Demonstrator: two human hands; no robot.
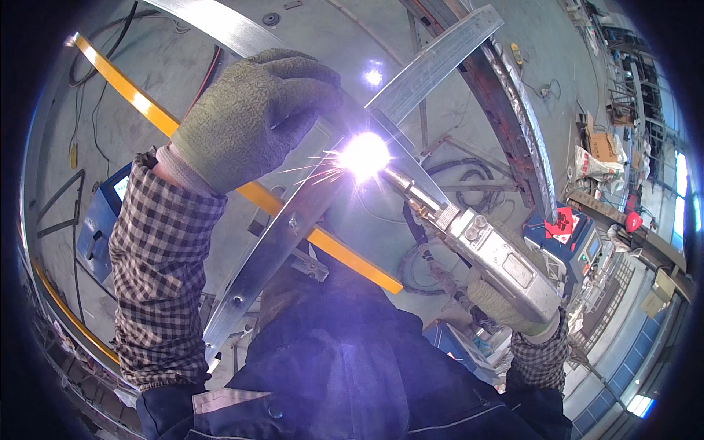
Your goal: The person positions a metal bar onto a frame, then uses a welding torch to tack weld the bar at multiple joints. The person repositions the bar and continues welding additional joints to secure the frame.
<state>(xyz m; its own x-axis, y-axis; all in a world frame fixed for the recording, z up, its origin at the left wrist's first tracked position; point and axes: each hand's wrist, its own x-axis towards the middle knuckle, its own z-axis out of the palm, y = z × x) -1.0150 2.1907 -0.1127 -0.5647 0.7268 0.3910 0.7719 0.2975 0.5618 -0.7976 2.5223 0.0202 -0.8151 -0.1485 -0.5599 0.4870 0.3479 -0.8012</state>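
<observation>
My left hand [246,110], in a green work glove, curls over a silvery metal bar [220,26] that runs in from the upper left; its fingertips bend down close beside the glare. My right hand [506,304], also gloved, wraps round the grip of a metal welding gun [506,260]. The gun's nozzle points up and left at a bright white arc [365,155], with sparks flying left. The arc's glare hides the joint itself. A second silvery bar [257,249] slopes down to the lower left, and another bar [433,70] reaches to the upper right.
A yellow bar [356,260] crosses beneath the silvery frame. A long curved metal beam [513,125] stands at the right. Coiled cables [473,180] lie on the floor. Blue machine cabinets [103,224] stand at the left and right, with a red cloth [561,224] on the right one.
</observation>
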